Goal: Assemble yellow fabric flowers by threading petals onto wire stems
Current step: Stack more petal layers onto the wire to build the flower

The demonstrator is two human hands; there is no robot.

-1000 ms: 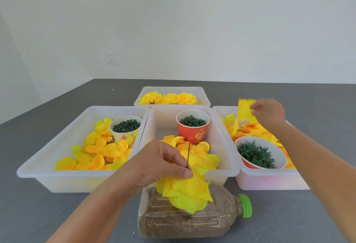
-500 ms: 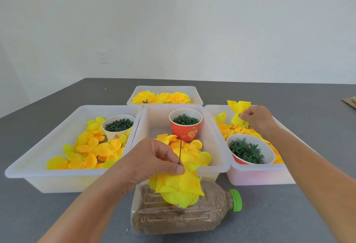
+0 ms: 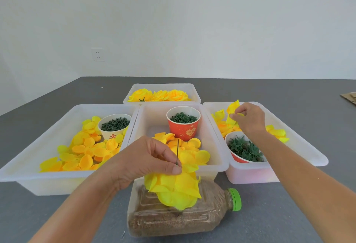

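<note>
Since a second ago we have brought our right hand (image 3: 248,119) down and toward the frame's centre, from the far upper edge of the right tray (image 3: 300,142) to a spot over its middle. The yellow petal piece (image 3: 232,114) it pinches, earlier raised above the knuckles, now sits at the fingertips, left of the hand.

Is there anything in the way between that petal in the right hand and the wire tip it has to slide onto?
Nothing visible: petal and wire have open air between them, above the red cup.
</note>
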